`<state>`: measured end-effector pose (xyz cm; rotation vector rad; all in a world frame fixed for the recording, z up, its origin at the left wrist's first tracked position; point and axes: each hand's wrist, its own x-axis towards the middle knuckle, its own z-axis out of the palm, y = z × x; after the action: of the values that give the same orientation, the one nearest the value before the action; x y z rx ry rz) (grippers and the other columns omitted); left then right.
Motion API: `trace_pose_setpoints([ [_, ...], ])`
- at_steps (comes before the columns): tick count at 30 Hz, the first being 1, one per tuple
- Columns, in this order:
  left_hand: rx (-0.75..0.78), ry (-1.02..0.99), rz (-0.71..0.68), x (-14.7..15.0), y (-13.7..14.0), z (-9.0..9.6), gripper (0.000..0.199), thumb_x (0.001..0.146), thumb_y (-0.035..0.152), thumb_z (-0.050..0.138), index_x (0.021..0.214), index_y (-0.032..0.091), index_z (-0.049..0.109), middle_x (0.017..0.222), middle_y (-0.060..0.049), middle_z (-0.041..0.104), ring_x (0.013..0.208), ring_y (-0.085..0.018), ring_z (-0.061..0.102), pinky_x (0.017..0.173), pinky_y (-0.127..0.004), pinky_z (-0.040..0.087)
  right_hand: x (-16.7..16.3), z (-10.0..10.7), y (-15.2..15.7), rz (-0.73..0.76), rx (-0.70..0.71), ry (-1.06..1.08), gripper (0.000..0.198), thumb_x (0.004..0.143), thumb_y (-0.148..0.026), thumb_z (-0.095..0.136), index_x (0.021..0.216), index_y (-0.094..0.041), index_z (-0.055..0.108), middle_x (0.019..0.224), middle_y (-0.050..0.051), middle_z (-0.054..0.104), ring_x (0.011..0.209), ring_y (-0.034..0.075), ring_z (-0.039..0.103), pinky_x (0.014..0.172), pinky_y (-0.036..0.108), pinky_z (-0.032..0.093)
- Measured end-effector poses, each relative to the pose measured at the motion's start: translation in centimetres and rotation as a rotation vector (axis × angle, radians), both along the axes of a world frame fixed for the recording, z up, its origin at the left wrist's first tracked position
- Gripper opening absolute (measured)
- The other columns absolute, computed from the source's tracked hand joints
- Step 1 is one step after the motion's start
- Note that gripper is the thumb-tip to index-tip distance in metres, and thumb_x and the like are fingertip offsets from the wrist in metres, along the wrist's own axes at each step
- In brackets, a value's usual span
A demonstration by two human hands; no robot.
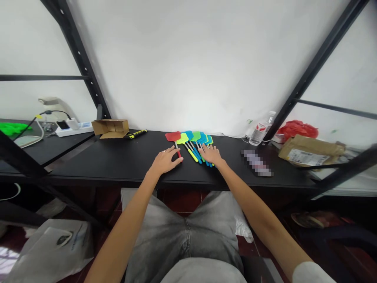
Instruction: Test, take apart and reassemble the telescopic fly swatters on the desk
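Note:
Several fly swatters lie fanned in an overlapping row on the black table, heads toward the wall. At the left end is a red fly swatter, then a yellow-green fly swatter, then blue and green ones. My left hand rests palm down beside the red one, fingers apart, its thumb by the red handle. Flat over the handles at the right end of the row lies my right hand, its fingers spread and touching them. It hides part of those handles.
An open cardboard box and a yellow-black cutter lie to the left. A water bottle, a blurred-out item, a brown parcel and a red bag are on the right. Black shelf posts flank the table.

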<state>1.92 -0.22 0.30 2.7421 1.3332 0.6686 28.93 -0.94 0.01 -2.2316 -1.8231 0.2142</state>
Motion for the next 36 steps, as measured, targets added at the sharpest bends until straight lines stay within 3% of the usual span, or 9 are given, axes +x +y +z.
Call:
trace_pose_setpoints([
  [8, 0.006, -0.019, -0.019, 0.1, 0.1, -0.2, 0.066, 0.092, 0.064, 0.048, 0.144, 0.025, 0.052, 0.156, -0.011, 0.043, 0.138, -0.032, 0.046, 0.112, -0.045, 0.038, -7.1, 0.1, 0.1, 0.055, 0.0, 0.109, 0.08, 0.096, -0.068, 0.028, 0.159, -0.018, 0.025, 0.164, 0.02, 0.02, 0.151, 0.042, 0.015, 0.118, 0.058, 0.01],
  [12, -0.012, -0.027, -0.059, 0.0, 0.2, -0.1, 0.067, 0.091, 0.061, 0.048, 0.147, 0.023, 0.048, 0.157, -0.01, 0.042, 0.144, -0.03, 0.04, 0.116, -0.044, 0.034, -10.1, 0.6, 0.4, 0.103, -0.018, 0.199, 0.069, 0.1, -0.058, 0.025, 0.158, -0.02, 0.028, 0.165, 0.019, 0.018, 0.152, 0.039, 0.013, 0.118, 0.058, 0.009],
  [18, -0.097, 0.004, -0.068, -0.1, 0.2, 0.0, 0.102, 0.076, 0.079, 0.056, 0.156, 0.021, 0.032, 0.16, -0.013, 0.036, 0.149, -0.037, 0.026, 0.12, -0.054, 0.024, -11.3, 1.4, 1.0, 0.1, 0.008, 0.395, 0.062, 0.101, -0.045, 0.028, 0.157, -0.021, 0.028, 0.165, 0.013, 0.021, 0.153, 0.034, 0.013, 0.121, 0.054, 0.011],
  [23, -0.127, 0.096, -0.081, -0.9, -0.4, -0.3, 0.107, 0.074, 0.082, 0.055, 0.159, 0.025, 0.025, 0.165, -0.011, 0.024, 0.152, -0.039, 0.013, 0.12, -0.061, 0.017, -11.6, 2.1, 0.3, 0.179, 0.085, 0.605, 0.059, 0.1, -0.042, 0.029, 0.155, -0.02, 0.036, 0.164, 0.007, 0.029, 0.152, 0.028, 0.022, 0.123, 0.047, 0.015],
  [26, -0.076, 0.142, -0.065, -1.7, -1.2, -0.3, 0.106, 0.071, 0.085, 0.057, 0.156, 0.026, 0.034, 0.164, -0.011, 0.026, 0.151, -0.041, 0.019, 0.119, -0.06, 0.021, -12.1, 2.3, -0.1, 0.201, 0.115, 0.706, 0.06, 0.098, -0.041, 0.034, 0.153, -0.018, 0.039, 0.163, 0.008, 0.03, 0.151, 0.028, 0.023, 0.123, 0.046, 0.017],
  [33, 0.1, 0.135, 0.011, -3.5, -3.0, 0.5, 0.083, 0.076, 0.083, 0.053, 0.136, 0.025, 0.06, 0.144, -0.013, 0.055, 0.134, -0.038, 0.047, 0.109, -0.053, 0.039, -12.9, 1.8, -0.6, 0.304, 0.195, 0.842, 0.058, 0.096, -0.043, 0.043, 0.15, -0.023, 0.045, 0.155, 0.005, 0.045, 0.143, 0.026, 0.041, 0.118, 0.04, 0.032],
  [36, 0.146, 0.129, -0.018, -3.2, -3.1, 0.6, 0.086, 0.075, 0.084, 0.054, 0.135, 0.023, 0.06, 0.146, -0.015, 0.052, 0.135, -0.037, 0.047, 0.111, -0.054, 0.037, -13.1, 1.6, -1.0, 0.308, 0.239, 0.813, 0.053, 0.096, -0.039, 0.044, 0.146, -0.021, 0.05, 0.152, 0.007, 0.049, 0.14, 0.026, 0.046, 0.116, 0.038, 0.034],
])
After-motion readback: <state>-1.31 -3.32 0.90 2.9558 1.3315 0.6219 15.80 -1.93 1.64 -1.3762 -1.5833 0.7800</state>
